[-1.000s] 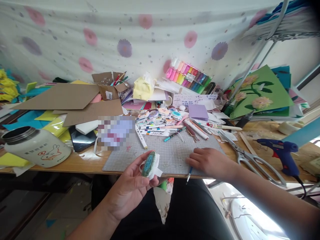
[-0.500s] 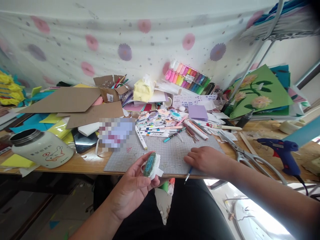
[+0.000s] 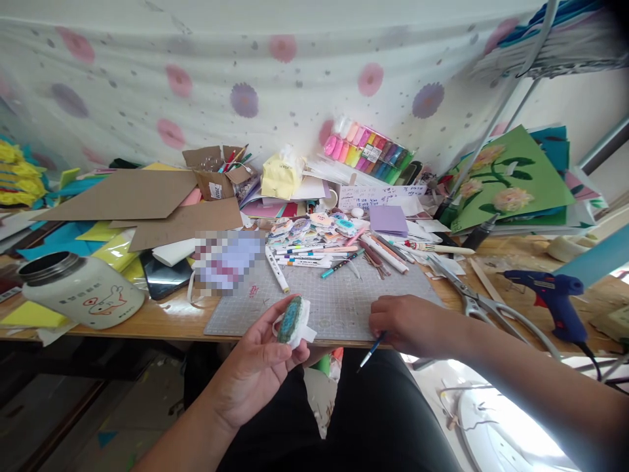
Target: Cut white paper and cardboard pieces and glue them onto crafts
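Between the thumb and fingers of my left hand is a small oval piece, green-rimmed with a blue textured middle. White material and a pale tab show along its right side; I cannot make out exactly what it is. It is held just above the near edge of the grey cutting mat. My right hand is at the mat's near right edge, fingers closed on a thin blue paintbrush. The brush's tip points down and left, past the table edge, above my lap.
Several markers and cut-out stickers lie behind the mat's bare part. Scissors and a blue glue gun are on the right. A wide-mouthed bottle stands left, near brown cardboard.
My right hand has turned slightly, and more of the brush shows, its tip now farther left and lower. The left hand with the oval piece has shifted slightly left and up.
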The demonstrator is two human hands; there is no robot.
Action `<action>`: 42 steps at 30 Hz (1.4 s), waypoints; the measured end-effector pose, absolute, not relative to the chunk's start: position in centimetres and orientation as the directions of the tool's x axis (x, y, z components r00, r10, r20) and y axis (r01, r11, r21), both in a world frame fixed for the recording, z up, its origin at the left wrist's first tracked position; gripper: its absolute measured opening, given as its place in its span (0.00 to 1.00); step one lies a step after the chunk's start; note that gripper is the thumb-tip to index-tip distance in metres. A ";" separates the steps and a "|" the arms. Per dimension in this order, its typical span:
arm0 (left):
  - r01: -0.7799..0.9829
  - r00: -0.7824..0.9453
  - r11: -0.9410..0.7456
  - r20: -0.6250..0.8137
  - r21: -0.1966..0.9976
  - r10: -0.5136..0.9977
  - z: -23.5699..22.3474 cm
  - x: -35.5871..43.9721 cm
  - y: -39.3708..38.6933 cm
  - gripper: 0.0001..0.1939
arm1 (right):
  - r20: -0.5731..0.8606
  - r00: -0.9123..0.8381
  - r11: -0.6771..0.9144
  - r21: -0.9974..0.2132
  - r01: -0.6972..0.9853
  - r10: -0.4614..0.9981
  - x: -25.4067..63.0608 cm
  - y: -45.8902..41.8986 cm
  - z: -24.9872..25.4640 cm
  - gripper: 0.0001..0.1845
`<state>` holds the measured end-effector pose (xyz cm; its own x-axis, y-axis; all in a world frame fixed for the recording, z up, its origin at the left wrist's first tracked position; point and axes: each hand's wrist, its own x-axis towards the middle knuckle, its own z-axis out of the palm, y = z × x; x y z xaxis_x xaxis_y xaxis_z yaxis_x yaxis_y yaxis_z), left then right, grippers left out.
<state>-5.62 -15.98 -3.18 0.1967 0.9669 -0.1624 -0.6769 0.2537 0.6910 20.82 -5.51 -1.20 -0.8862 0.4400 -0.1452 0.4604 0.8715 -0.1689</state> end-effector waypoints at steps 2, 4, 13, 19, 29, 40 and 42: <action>-0.678 0.195 0.253 -0.163 0.691 0.967 -3.1 -5.6 -16.0 0.28 | -0.139 -0.884 0.871 -0.161 0.464 0.445 21.0 -5.9 -1.4 0.06; -0.682 0.197 0.253 -0.161 0.686 0.967 -3.1 -5.7 -16.1 0.28 | -0.123 -0.888 0.878 -0.139 0.458 0.444 21.3 -6.4 -1.6 0.07; -0.665 0.222 0.266 -0.156 0.697 0.963 -3.8 -5.5 -16.1 0.30 | 0.643 -0.185 0.667 -0.736 0.115 0.743 20.8 -12.1 -1.3 0.04; -0.617 0.191 0.236 -0.149 0.751 0.970 -3.2 -4.9 -16.5 0.32 | 0.563 -0.189 0.537 -0.826 -0.173 0.805 17.6 -16.1 -1.2 0.09; -0.566 0.140 0.203 -0.150 0.799 0.979 -3.0 -4.6 -17.1 0.34 | 0.625 -0.316 0.670 -0.741 0.049 0.714 16.9 -16.3 -0.8 0.13; -0.525 0.099 0.203 -0.177 0.827 0.979 -2.9 -4.7 -16.8 0.35 | 0.638 -0.412 0.727 -0.681 0.093 0.650 16.6 -15.9 -0.9 0.16; -0.524 0.094 0.207 -0.185 0.826 0.978 -3.0 -4.8 -16.8 0.34 | 0.612 -0.417 0.695 -0.716 0.069 0.672 16.8 -15.7 -1.1 0.16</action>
<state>-4.76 -16.81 -2.97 0.0944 0.9782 -0.1852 -0.5242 0.2070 0.8261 16.76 -15.74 -1.07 -0.4174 0.6717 0.6121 0.0690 0.6950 -0.7157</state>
